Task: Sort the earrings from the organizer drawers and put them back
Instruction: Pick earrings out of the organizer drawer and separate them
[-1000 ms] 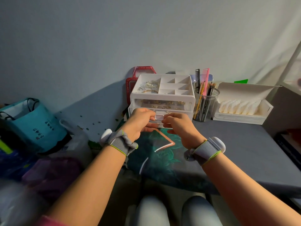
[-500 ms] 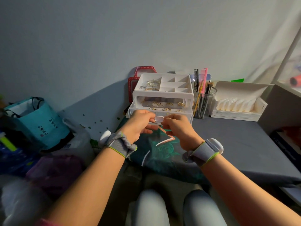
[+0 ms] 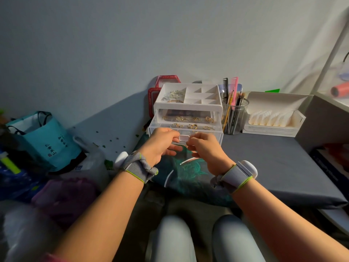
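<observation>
A white organizer (image 3: pixel 188 106) with clear drawers stands on the grey table against the wall. Its top tray holds several gold and silver earrings (image 3: pixel 173 96) in the left compartment. The lower drawer (image 3: pixel 207 132) is pulled partway out, and gold earrings (image 3: pixel 192 126) lie inside it. My left hand (image 3: pixel 162 143) and my right hand (image 3: pixel 204 146) both grip the drawer's front edge, one on each side of its small white handle (image 3: pixel 184 138). The upper drawer also shows gold earrings (image 3: pixel 208 119).
A clear cup (image 3: pixel 233 116) of brushes and combs stands right of the organizer, then an open white box (image 3: pixel 272 118) of pads. A teal bag (image 3: pixel 45 140) and plastic bags lie on the left. A dark printed mat (image 3: pixel 188 173) lies under my wrists.
The lower drawer has slid further out toward me, with both hands still on its front. More of the earrings inside it now show.
</observation>
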